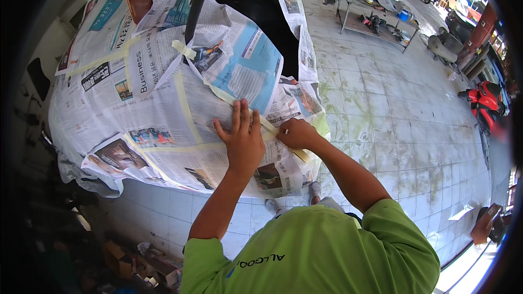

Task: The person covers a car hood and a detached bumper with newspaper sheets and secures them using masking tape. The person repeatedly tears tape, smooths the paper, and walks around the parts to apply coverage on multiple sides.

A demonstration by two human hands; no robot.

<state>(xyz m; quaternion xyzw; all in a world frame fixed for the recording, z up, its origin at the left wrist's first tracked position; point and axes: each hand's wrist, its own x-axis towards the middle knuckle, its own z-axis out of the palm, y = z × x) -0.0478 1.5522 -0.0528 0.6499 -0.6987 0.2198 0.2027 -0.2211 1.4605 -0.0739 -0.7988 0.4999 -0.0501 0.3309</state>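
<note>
Sheets of newspaper cover a large rounded body, probably a vehicle, and are joined by pale yellow masking tape. Flat on the paper, with fingers stretched out, lies my left hand. It presses beside a tape strip that slants down from a loose, crumpled tape end. My right hand is closed at the lower end of this strip, its fingers pinched on the masking tape. Just below that hand shows a yellowish piece, perhaps the tape roll, partly hidden by the wrist.
A dark opening with a black curved strip lies beyond the paper. Across the tiled floor stand a low metal table with tools and cans, and a red motorbike. Cardboard boxes lie at the lower left.
</note>
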